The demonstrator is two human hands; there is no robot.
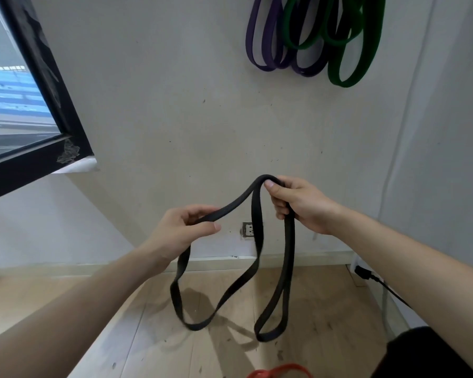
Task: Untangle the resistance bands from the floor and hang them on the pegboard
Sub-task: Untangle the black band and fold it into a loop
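Note:
A black resistance band (241, 285) hangs in front of me in two long loops above the wooden floor. My left hand (180, 227) pinches one stretch of it between thumb and fingers. My right hand (298, 203) grips its folded top, a little higher and to the right. Purple bands (265, 47) and green bands (347, 58) hang on the wall at the upper right; their hooks are out of frame. A red band (281, 371) lies on the floor at the bottom edge, only partly in view.
A black-framed window (52, 110) fills the upper left. A wall socket (248, 230) sits low on the wall behind the black band. A black plug and cable (372, 278) run along the right wall. The room's corner stands at the right.

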